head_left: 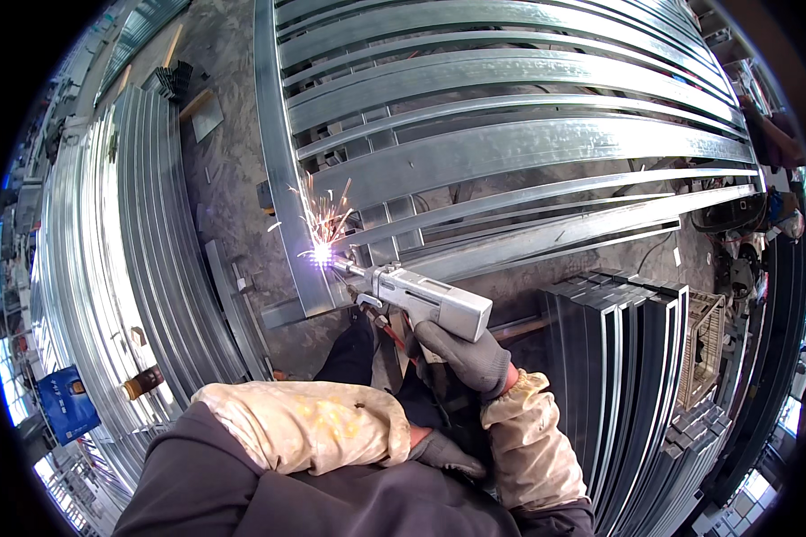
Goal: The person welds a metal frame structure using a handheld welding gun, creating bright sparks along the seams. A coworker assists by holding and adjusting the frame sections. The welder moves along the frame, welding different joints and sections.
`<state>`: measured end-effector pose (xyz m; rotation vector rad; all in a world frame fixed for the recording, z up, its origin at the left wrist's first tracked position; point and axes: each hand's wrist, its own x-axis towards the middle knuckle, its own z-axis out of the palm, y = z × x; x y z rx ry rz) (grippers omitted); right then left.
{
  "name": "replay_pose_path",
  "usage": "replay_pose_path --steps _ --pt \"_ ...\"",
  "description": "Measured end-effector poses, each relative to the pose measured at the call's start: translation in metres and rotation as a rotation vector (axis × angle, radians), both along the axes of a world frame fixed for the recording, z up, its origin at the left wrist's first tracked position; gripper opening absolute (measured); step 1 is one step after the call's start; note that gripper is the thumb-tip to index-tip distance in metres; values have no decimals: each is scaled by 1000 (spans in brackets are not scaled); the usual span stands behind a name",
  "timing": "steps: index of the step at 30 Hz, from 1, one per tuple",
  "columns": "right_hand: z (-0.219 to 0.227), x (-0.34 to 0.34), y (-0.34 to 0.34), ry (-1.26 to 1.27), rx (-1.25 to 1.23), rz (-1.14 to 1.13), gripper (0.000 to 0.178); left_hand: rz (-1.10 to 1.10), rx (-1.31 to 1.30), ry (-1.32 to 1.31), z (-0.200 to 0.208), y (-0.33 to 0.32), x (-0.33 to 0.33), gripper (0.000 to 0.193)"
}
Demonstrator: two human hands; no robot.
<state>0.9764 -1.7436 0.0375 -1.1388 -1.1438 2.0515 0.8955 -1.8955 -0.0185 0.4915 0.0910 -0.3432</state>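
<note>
My right hand [468, 358], in a grey glove, is wrapped round the grip of a silver handheld welding gun [434, 300]. The gun's nozzle [349, 266] points left at a corner of a galvanized metal frame [300, 215]. A bright violet-white glow with orange sparks [322, 251] bursts at its tip and hides the joint there. My left hand [450, 453], also in a grey glove, lies low against my body, holding nothing that I can see. Its fingers look stretched out, partly in shadow. Beige protective sleeves [309, 428] cover both forearms.
Long metal bars [510, 76] run across the frame. Stacked profiles [148, 224] lie at left, with a brown bottle [143, 382] and a blue package [68, 404]. More stacked profiles [618, 358] stand at right beside a crate [700, 345]. Another person's arm [775, 134] shows at far right.
</note>
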Motion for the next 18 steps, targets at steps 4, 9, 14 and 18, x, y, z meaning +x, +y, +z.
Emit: replay_pose_path --steps 4,9,14,18 --pt "3 1 2 -6 -35 16 24 -15 -24 22 5 7 -1 44" --pt "6 -1 0 11 -134 49 21 128 233 -176 -13 -7 -4 40" --pt "25 4 -5 -117 -173 135 32 130 434 -147 12 26 2 35" --pt "39 10 -9 -168 101 126 45 240 330 -177 14 27 -2 36"
